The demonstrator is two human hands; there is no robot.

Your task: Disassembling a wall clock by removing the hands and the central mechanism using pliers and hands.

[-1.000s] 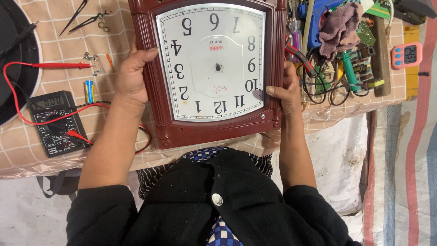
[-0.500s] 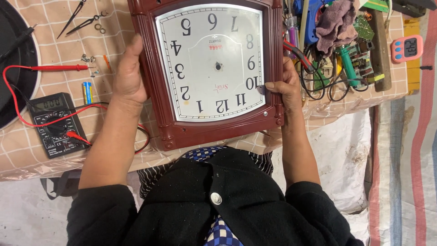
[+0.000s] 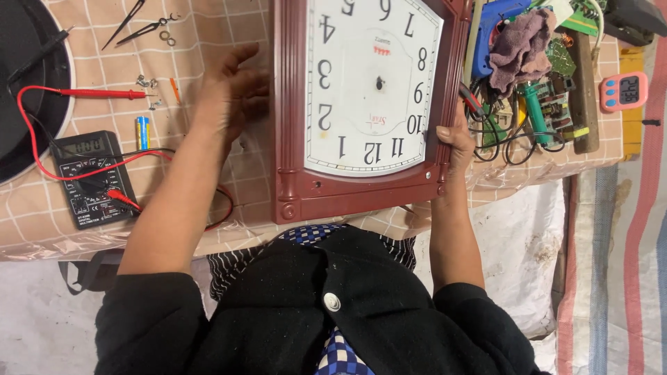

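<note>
On the checked cloth of the table (image 3: 42, 229), right in front of the person, a big square wall clock (image 3: 361, 104) with a dark red frame is lying face up, its white dial bare of hands and its numbers turned away from the person. Its near edge is sitting close to the table's front edge, within easy reach of both arms. The right hand (image 3: 453, 142) is gripping the frame's lower right corner, thumb on the front, apparently steadying the clock. The left hand (image 3: 233, 87) is hovering open and blurred just beside the frame's left edge, fingers spread, holding nothing.

Loose clock hands (image 3: 142, 24) and small screws (image 3: 149, 87) are lying well apart to the left, probably set aside where they stay easy to find. Nearer the person, a black meter (image 3: 90, 177) is resting with its red lead (image 3: 76, 92) curling across the cloth, beside two small batteries (image 3: 142, 132). To the right, a heap of tools and wires (image 3: 528, 104) is crowding the table, with a purple rag (image 3: 517, 45) on top and a pink timer (image 3: 623, 90) beyond.
</note>
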